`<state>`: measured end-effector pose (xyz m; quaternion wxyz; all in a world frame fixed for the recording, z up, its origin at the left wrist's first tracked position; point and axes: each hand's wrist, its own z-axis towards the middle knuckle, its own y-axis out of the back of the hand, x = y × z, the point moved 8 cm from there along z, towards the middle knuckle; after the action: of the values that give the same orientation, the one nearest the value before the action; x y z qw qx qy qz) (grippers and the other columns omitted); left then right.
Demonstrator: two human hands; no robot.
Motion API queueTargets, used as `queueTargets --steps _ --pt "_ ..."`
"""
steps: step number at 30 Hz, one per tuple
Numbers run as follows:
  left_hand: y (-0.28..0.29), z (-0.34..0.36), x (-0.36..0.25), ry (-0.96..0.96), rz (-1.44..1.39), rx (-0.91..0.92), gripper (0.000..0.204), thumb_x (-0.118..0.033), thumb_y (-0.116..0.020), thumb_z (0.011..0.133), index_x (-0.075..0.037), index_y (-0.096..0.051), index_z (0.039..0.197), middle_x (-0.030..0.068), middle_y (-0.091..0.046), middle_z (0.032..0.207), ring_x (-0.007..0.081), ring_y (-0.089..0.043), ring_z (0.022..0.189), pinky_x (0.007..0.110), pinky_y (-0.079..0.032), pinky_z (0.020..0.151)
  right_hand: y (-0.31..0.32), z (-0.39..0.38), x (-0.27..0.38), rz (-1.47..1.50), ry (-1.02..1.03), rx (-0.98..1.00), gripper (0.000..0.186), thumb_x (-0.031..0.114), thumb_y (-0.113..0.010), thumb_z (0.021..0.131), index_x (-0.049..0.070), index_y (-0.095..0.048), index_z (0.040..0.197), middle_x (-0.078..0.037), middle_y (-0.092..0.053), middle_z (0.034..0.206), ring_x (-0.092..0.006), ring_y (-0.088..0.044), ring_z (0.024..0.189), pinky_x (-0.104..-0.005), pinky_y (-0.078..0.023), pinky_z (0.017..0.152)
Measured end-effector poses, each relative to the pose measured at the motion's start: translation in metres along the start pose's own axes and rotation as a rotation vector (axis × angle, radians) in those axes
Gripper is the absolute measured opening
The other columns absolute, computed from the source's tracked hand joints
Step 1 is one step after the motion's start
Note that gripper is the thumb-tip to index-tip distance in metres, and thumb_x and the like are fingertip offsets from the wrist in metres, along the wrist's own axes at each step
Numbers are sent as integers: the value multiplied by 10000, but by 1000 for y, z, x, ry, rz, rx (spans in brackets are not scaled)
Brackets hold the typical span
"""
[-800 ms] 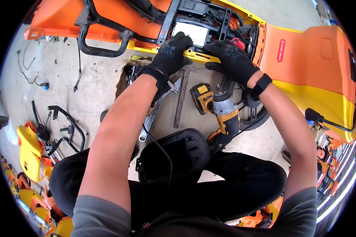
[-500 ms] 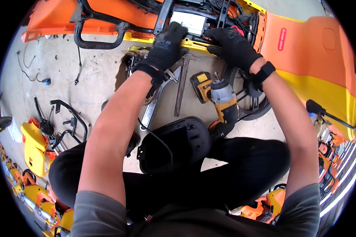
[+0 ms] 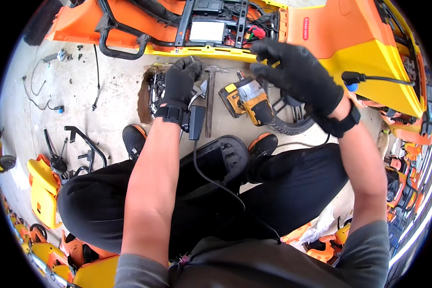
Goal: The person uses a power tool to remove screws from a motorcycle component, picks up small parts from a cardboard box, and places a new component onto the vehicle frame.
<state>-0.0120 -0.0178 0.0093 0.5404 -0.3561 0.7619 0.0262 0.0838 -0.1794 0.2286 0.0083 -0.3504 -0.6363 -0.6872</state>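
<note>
My left hand (image 3: 180,82), in a black glove, is closed, with its fingertips pinched together by the yellow edge of an orange and yellow vehicle body (image 3: 206,51). A tiny light-coloured bit shows at the fingertips; its kind is unclear. Just left of that hand lies a box of metal sockets and parts (image 3: 157,91). My right hand (image 3: 300,77), also gloved, hovers open with fingers apart above a black wheel (image 3: 293,126). Nothing shows in it. Beside it on the floor is a yellow and grey cordless impact wrench (image 3: 251,102). A hammer (image 3: 210,103) lies between the hands.
An open bay in the body holds a white-topped box (image 3: 208,31) and wiring with a red connector (image 3: 258,32). A black plastic cover (image 3: 230,156) sits between my legs. Black tubular frames (image 3: 89,146) and a yellow part (image 3: 43,192) lie at left. A cable runs from my left wrist.
Both hands have drawn back from the open bay toward me. My left hand has shifted toward the socket box, its fingers now pinched. The view has shifted too.
</note>
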Motion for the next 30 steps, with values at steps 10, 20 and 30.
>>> queueTargets --steps 10,20,30 --pt "-59 -18 3 109 -265 252 268 -124 -604 961 -19 -571 1205 69 -650 1023 164 -652 928 296 -559 854 -84 -72 -44 -180 -303 181 600 360 -693 837 -81 -501 1195 -258 -675 932 -369 -679 881 -428 -528 776" --pt "-70 -18 14 88 -302 289 250 -130 -581 974 16 -586 1177 110 -663 1042 170 -660 916 276 -562 826 -77 -66 -26 -77 -469 390 508 386 -696 818 -58 -585 1039 -253 -670 923 -383 -667 894 -426 -522 780" --pt "-68 -9 15 61 -170 220 242 -117 -570 972 35 -597 1157 99 -662 1000 162 -659 870 260 -556 796 -84 -60 -36 -55 -401 353 507 351 -744 759 -52 -596 1029 -243 -671 931 -360 -676 893 -411 -528 774"
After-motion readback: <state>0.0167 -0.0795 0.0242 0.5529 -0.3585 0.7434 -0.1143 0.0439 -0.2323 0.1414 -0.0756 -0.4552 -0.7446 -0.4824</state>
